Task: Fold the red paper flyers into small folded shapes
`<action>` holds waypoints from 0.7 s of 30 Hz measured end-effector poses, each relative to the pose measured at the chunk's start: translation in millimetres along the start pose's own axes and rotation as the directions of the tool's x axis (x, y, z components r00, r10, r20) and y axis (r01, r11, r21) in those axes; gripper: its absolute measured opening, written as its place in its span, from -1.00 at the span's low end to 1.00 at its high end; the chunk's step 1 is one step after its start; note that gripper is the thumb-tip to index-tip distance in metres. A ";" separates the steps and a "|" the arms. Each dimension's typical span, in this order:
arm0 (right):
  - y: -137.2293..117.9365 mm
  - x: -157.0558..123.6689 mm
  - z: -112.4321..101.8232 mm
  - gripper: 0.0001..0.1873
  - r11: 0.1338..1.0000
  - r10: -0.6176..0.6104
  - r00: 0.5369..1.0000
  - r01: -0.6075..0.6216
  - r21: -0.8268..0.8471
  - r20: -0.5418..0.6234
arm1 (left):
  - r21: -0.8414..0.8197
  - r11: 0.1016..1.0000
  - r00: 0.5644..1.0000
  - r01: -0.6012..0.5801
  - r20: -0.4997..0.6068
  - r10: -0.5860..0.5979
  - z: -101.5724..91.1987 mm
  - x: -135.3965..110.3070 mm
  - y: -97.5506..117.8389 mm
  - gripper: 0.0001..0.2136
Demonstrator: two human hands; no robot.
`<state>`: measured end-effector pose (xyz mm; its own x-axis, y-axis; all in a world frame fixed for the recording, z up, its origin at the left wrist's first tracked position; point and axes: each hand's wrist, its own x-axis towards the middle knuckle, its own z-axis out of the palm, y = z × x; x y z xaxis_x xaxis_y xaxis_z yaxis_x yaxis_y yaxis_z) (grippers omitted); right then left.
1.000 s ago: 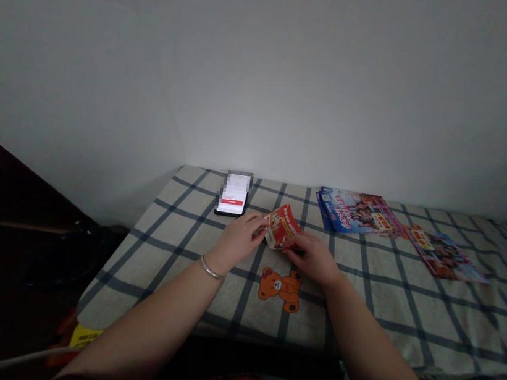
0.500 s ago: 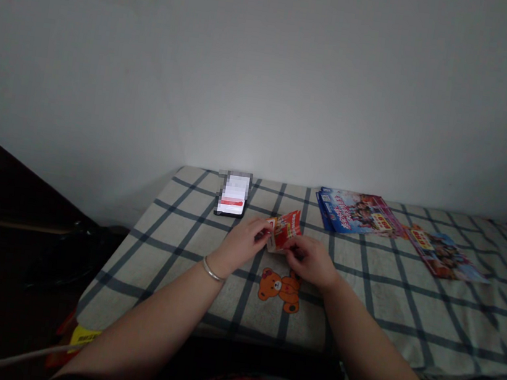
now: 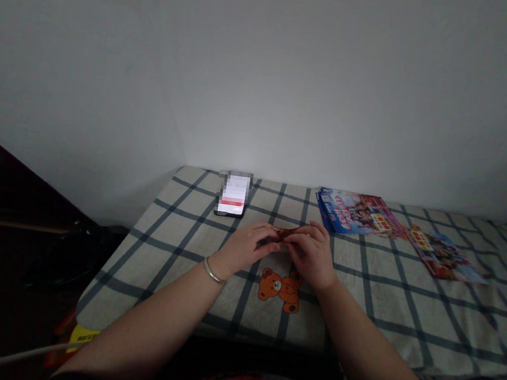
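My left hand and my right hand meet over the checked cloth, just beyond a printed orange bear. Both pinch a small red printed paper between their fingertips. The paper is folded nearly flat, so only a thin red strip shows between the hands. A silver bangle circles my left wrist.
A lit phone lies flat at the back of the table near the white wall. A stack of colourful leaflets sits at the back right, with another leaflet beside it. The floor to the left is dark.
The red paper was held up and open between my hands. Now it is folded down nearly flat, and my right hand has moved up and over it.
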<state>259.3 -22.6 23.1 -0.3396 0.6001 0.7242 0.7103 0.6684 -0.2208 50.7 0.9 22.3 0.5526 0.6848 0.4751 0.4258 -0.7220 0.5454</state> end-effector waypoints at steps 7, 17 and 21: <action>-3.1 1.8 1.0 -0.92 0.996 0.070 0.995 -0.074 0.055 0.066 | 0.039 0.998 0.998 0.039 -0.055 -0.037 10.2 -0.2 2.6 -0.94; 8.3 -0.5 4.3 -0.93 0.964 0.263 0.960 -0.264 -0.001 -0.094 | -0.181 0.958 0.962 0.224 -0.119 -0.247 7.6 4.2 2.4 -0.98; 10.6 -0.4 7.2 -0.94 0.960 0.258 0.966 -0.255 0.110 -0.013 | -0.225 0.944 0.957 0.241 -0.109 -0.270 9.8 4.2 1.0 -0.96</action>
<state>262.6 -12.6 15.8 -0.1365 0.7468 0.6509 0.7009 0.5372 -0.4692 60.5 2.1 18.0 0.3360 0.8608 0.3823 0.3739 -0.4944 0.7847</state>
